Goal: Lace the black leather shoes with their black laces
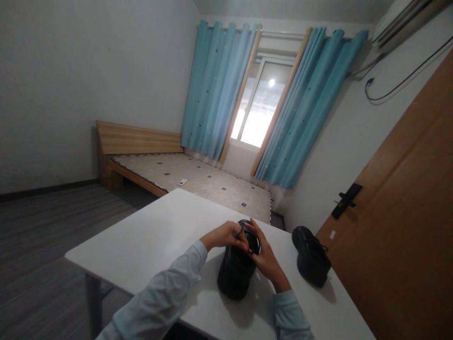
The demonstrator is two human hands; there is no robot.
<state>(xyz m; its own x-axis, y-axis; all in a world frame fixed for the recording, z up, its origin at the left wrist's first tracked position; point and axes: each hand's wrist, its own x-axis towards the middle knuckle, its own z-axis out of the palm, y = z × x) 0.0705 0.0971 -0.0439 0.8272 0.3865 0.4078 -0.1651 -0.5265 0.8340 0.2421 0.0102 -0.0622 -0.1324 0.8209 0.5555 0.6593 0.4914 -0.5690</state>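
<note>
The near shoe (236,269) is partly covered by both hands; its laces are too dark to make out. At one o'clock, the air conditioner (399,21) is cut by the top edge. The small item on the bed (182,182) at eleven o'clock is too small to identify.

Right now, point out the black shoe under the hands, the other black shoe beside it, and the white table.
black shoe under the hands (234,276): head view, on its heel end.
other black shoe (311,257): head view, on its upper.
white table (155,236): head view, on bare top left of the hands.
</note>
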